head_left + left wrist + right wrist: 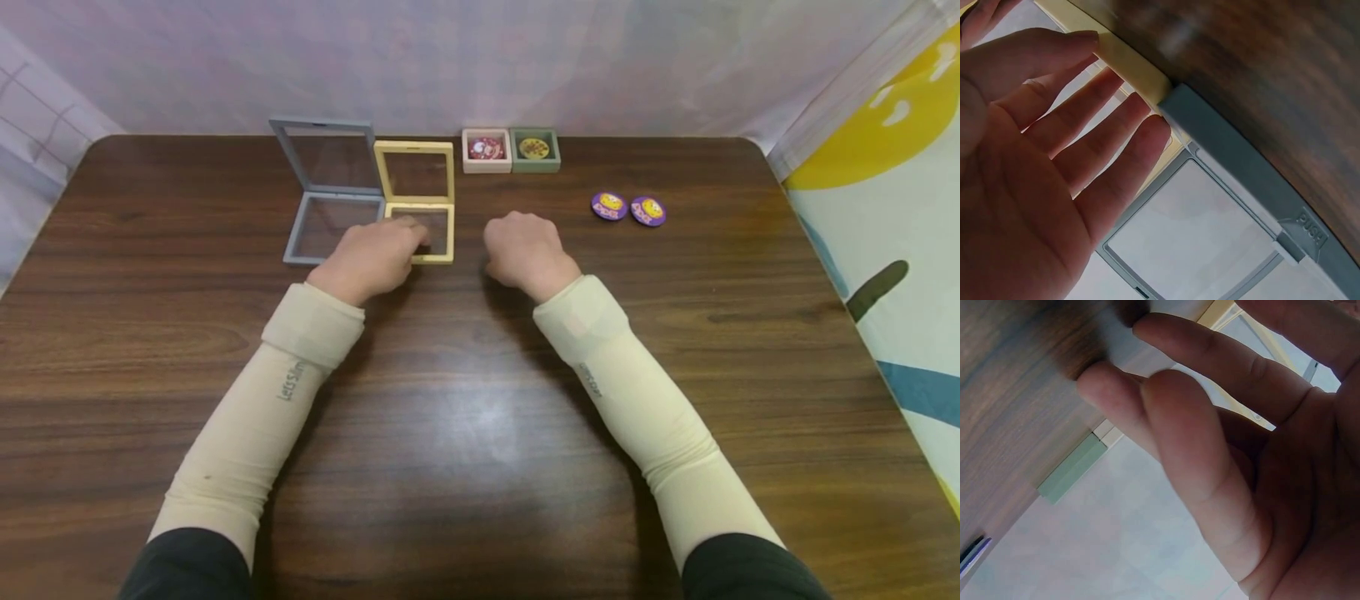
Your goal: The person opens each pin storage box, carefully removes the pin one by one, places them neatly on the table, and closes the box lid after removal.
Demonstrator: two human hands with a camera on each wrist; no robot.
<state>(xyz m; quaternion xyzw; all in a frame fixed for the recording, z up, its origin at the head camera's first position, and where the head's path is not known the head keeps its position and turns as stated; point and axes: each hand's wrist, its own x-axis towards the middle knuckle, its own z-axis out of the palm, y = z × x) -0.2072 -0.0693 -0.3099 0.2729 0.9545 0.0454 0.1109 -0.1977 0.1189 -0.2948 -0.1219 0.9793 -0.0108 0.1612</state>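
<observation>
While the left hand (371, 257), fingers relaxed and empty, reaches over the yellow frame (417, 201) beside the grey frame (342, 192), the right hand (527, 252) curls loosely, empty. One careless nudge could shift both.

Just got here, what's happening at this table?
Someone's left hand is at the base of an open yellow frame, beside an open gray frame. The right hand, apparently holding nothing, is just right of them. A pink box and a green box sit near the back of the table; two purple discs lie to their right.
</observation>
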